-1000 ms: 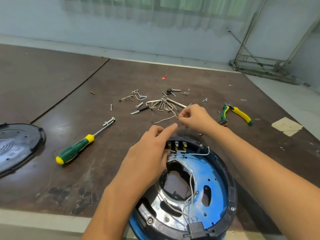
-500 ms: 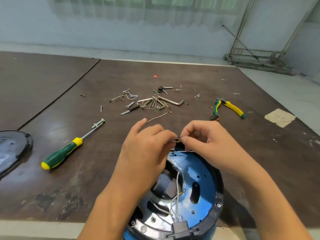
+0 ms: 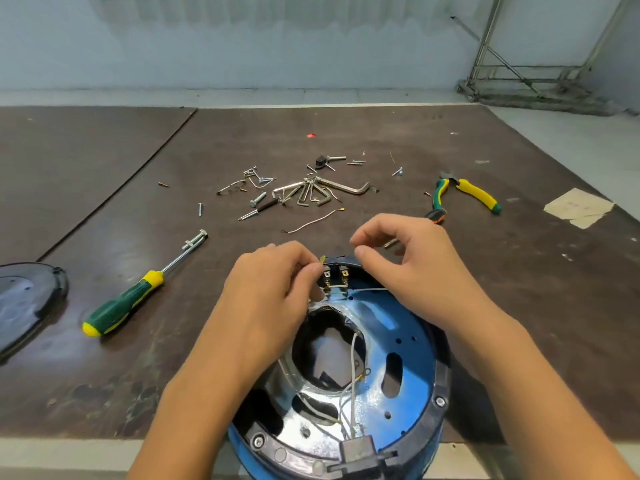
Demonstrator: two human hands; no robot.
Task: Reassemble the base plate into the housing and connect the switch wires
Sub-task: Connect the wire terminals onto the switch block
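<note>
The round housing point(image 3: 440, 375) with a black rim stands at the table's near edge, and the blue base plate point(image 3: 412, 327) lies inside it. The switch terminals point(image 3: 337, 276) sit at its far rim. My left hand point(image 3: 266, 292) pinches a small brass wire connector point(image 3: 323, 259) right at the leftmost terminal. My right hand point(image 3: 408, 261) hovers over the far rim with curled fingers, thumb tip by the rim, and nothing shows between thumb and forefinger. White wires point(image 3: 353, 355) run from a black block point(image 3: 358, 448) at the near rim.
A loose wire point(image 3: 311, 221) lies beyond the hands. Farther back are hex keys and screws point(image 3: 311, 192), with pliers point(image 3: 464, 194) at right. A green-yellow screwdriver point(image 3: 121, 306) and a black cover point(image 3: 24, 299) lie at left. A paper scrap point(image 3: 578, 207) is far right.
My right hand brought a wire end from the table to the switch, and both hands pinched it there. Now the right hand's fingers have come off it while the left keeps the connector.
</note>
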